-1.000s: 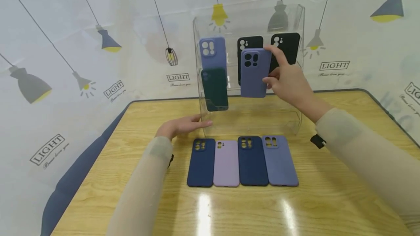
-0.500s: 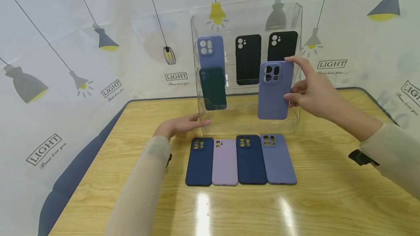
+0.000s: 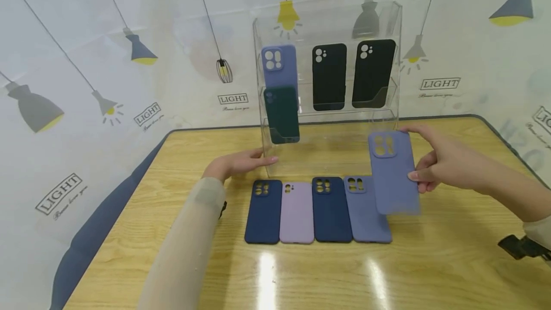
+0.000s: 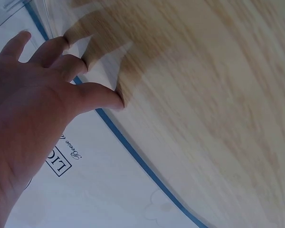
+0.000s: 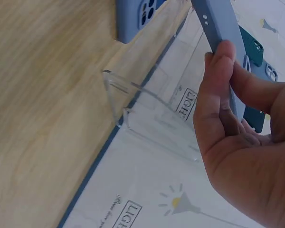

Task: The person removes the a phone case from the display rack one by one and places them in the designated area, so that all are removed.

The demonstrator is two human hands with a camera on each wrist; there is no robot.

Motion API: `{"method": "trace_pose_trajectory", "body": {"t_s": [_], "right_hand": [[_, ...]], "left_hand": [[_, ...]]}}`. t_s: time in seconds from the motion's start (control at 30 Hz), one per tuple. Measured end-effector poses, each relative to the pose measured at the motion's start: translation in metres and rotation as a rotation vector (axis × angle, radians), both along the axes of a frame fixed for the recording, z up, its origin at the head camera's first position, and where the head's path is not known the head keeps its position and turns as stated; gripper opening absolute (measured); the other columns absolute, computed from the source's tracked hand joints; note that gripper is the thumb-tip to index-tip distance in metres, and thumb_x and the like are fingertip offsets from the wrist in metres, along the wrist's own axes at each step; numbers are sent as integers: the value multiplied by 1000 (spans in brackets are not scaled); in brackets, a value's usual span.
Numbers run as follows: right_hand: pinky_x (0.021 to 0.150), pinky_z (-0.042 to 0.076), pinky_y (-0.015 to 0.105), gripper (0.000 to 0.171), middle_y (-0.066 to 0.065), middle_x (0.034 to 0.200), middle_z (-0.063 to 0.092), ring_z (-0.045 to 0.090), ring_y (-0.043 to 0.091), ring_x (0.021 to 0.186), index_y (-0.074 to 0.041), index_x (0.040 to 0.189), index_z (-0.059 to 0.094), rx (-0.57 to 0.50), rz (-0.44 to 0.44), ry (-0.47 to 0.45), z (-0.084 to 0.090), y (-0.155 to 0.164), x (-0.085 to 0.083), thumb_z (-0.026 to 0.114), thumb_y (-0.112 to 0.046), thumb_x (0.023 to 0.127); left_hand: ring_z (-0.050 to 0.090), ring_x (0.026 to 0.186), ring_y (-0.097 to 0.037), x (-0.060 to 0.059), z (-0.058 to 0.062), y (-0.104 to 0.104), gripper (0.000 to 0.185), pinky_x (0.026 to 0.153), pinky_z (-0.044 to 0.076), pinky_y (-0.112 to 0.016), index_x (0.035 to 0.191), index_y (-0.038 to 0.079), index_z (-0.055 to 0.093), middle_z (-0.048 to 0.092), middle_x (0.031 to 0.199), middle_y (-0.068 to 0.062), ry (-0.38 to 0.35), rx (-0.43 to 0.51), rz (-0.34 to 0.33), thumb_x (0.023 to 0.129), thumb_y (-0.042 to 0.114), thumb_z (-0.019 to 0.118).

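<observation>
Right hand (image 3: 447, 162) grips case (image 3: 393, 181) tilted, camera end (image 3: 402, 144) up.

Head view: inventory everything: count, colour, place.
Table: 1, wooden, below
Backdrop: 1, white, behind
Stand: 1, clear, tabletop
Upper phone case: 1, periwinkle, stand's left
Green case: 1, dark, below that
Black cases: 2, black, stand's middle, right
Navy cases: 2, navy, table row's first, third
Lilac case: 1, lilac, row's second
End case: 1, periwinkle, row's fourth
Held case: 1, periwinkle, above table
Sleeves: 2, beige, foreground
Wristbands: 2, black, wrists
Left hand: 1, stand's lower left
Right hand: 1, gripping held case
</observation>
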State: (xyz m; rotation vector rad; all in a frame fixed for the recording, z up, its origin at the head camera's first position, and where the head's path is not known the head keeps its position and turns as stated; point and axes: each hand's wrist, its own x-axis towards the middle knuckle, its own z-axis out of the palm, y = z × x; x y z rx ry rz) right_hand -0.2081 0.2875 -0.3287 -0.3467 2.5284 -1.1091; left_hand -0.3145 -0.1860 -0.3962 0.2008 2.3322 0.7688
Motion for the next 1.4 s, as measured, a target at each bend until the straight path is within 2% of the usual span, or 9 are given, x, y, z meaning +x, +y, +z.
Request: {"method": "trace_pose_trajectory", "body": {"t_s": [0.13,0.3,0.4,0.57,0.83,1.07,1.4], "right_hand": [[67,64,38,106,15,88,78,73,24,73,-22,172,-2,-30,21,-106,-13,19,6,72,-3,99],[68,63,41,108,15,80,72,69,24,71,-23,171,-5,-86,75,-245,-29,36,10,74,-8,99],[69,64,41,106,15,79,70,69,24,72,-21,169,-4,-116,99,-292,-39,40,11,74,-10,99],[68,65,41,102,14,80,69,69,23,71,-19,168,-4,-137,105,-327,-51,41,9,71,-8,100],[65,64,38,101,14,82,70,70,23,70,-15,170,-5,-109,82,-361,-66,45,4,68,-6,100],[64,62,37,104,13,80,71,70,23,70,-10,171,-7,-100,83,-378,-72,46,-1,65,-3,97],[64,62,35,105,12,80,70,70,22,71,-5,170,-12,-97,87,-396,-79,43,-7,68,-8,100]], "left_hand": [[8,169,-30,0,1,2,121,135,16,-61,173,34,7,7,182,2,-3,-7,-1,81,97,53],[6,169,-30,0,2,3,118,135,16,-63,173,36,6,5,182,3,-7,-4,0,82,96,53],[6,169,-30,0,1,3,119,135,15,-62,173,35,6,5,182,2,-8,-1,1,82,96,53],[5,170,-30,0,1,2,122,135,14,-62,173,33,5,5,182,2,-13,2,7,81,97,53],[6,169,-30,-1,-1,0,119,135,14,-62,173,31,5,5,182,1,-11,11,1,84,94,52],[8,169,-29,-2,-2,0,120,136,15,-60,173,30,5,6,182,1,-6,3,-9,84,95,52],[9,169,-29,1,2,2,117,136,15,-60,173,30,5,7,182,1,-6,6,-3,87,92,52]]}}
